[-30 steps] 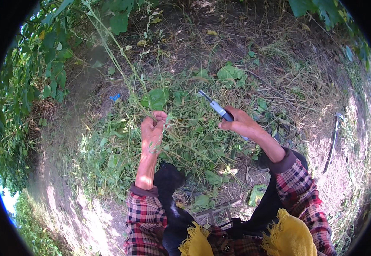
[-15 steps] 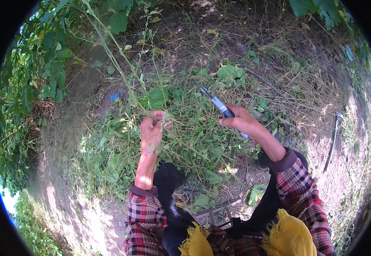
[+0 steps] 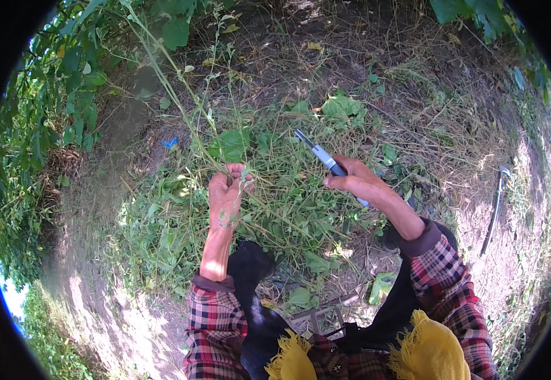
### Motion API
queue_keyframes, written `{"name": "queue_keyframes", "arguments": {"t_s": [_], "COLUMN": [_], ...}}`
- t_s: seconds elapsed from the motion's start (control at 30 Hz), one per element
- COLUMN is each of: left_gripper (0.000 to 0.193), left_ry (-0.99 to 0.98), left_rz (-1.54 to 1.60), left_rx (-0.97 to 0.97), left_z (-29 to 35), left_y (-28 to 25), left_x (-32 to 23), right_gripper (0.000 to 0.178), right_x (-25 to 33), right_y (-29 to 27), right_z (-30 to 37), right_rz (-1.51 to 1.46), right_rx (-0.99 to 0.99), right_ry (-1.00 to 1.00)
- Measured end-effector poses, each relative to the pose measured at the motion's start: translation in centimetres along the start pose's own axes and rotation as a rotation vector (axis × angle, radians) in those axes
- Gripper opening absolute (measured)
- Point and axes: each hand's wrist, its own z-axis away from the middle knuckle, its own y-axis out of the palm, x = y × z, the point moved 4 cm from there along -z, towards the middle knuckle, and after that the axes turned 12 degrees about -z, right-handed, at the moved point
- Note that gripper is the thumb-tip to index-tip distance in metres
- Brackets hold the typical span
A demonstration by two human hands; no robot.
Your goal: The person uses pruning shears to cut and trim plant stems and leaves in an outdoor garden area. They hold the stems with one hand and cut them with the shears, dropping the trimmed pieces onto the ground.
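Note:
My left hand (image 3: 228, 192) is closed round long green plant stalks (image 3: 192, 123), which rise up and to the left from the fingers. Leaves and thin stems from them cross in front of that hand. My right hand (image 3: 359, 180) grips a slim blue-and-grey hand tool (image 3: 323, 155) with a narrow dark tip; its exact kind is not clear. The tool's tip points up and to the left, apart from the stalks. Beneath both hands lies a loose heap of cut green plants (image 3: 288, 218), with a broad leaf (image 3: 230, 145) just beyond my left hand.
A thin curved dark tool (image 3: 494, 212) lies on the ground at the right. Low in the middle, a metal frame (image 3: 316, 316) lies between my legs. A blue scrap (image 3: 170, 143) rests left of the heap. Leafy vines (image 3: 66, 88) hang along the left side.
The tool in my right hand has tilted slightly, its tip shifting a little to the left. My left hand stays in place on the stalks.

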Motion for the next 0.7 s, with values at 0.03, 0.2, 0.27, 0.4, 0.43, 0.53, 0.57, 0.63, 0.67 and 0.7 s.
{"name": "queue_keyframes", "arguments": {"t_s": [0.03, 0.2, 0.27, 0.4, 0.43, 0.53, 0.57, 0.63, 0.67, 0.7], "left_gripper": [0.020, 0.019, 0.020, 0.020, 0.020, 0.020, 0.020, 0.020, 0.019, 0.019], "left_ry": [0.009, -0.001, 0.026, -0.009, -0.017, -0.022, -0.021, -0.009, -0.002, -0.003], "left_rz": [-0.012, -0.012, -0.037, -0.021, -0.035, -0.040, -0.040, -0.046, -0.046, -0.028], "left_rx": [0.008, 0.008, 0.014, 0.004, 0.005, 0.006, 0.000, 0.007, 0.012, 0.006], "left_z": [0.0, 0.1, 0.0, 0.1, 0.2, 0.1, 0.2, 0.2, 0.1, 0.1], "left_y": [0.0, 0.0, -0.1, -0.1, -0.1, 0.3, 0.2, -0.1, -0.1, -0.1], "left_x": [0.1, -0.1, 0.1, -0.2, -0.3, -0.4, -0.5, -0.4, -0.3, -0.2], "right_gripper": [0.051, 0.049, 0.046, 0.043, 0.043, 0.044, 0.045, 0.046, 0.047, 0.047], "right_x": [-0.1, 0.0, -0.1, 0.0, 0.0, -0.1, 0.0, 0.3, 0.6, 0.7], "right_y": [0.0, -0.1, 0.0, 0.1, 0.1, -0.1, -0.1, 0.1, 0.1, 0.1], "right_z": [-0.1, -0.1, -0.2, -0.1, -0.2, 0.0, 0.0, 0.1, 0.2, 0.2], "right_rz": [-0.009, 0.001, 0.050, 0.064, 0.064, 0.052, 0.037, 0.025, 0.030, 0.035], "right_rx": [-0.005, -0.021, -0.011, -0.006, -0.006, -0.019, -0.020, -0.022, -0.024, -0.025], "right_ry": [-0.016, -0.060, -0.061, -0.051, -0.050, -0.042, -0.044, -0.035, -0.024, -0.013]}}
